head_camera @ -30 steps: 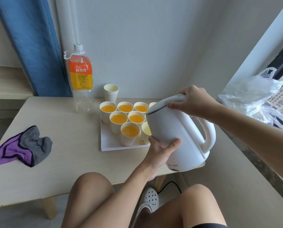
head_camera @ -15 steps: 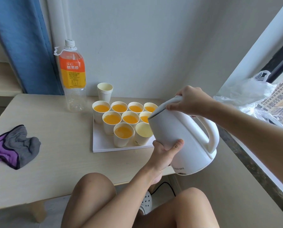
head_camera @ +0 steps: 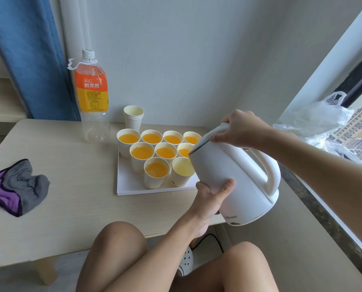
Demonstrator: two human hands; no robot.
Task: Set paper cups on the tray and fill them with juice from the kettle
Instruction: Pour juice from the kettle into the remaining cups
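We look down at a pale tabletop [head_camera: 70, 186] where a white tray [head_camera: 131, 187] carries nine paper cups [head_camera: 137, 165] in rows of four, three and two. Eight show bright orange juice near the brim. The front right cup [head_camera: 181, 173] looks pale inside, and we cannot tell how much it holds. A white electric kettle [head_camera: 234, 175] hangs in the air at the tray's right edge. It is tilted, so its long axis runs from the base, low and right, up and left to the mouth, which sits just above the front right cup's rim and hides part of it. The left hand [head_camera: 211, 194] holds the kettle's lower body from beneath, with the thumb curled up the near side. The right hand [head_camera: 241, 129] grips the lid end, fingers curled over it, and leaves the handle bare. No stream of juice is visible. We judge that the pour turns on one line: the pale cup lies directly left of the mouth, nearer the left hand, so tipping further leftward should fill it. Behind the tray stand a stack of spare cups [head_camera: 133, 119] and a juice bottle [head_camera: 93, 98].
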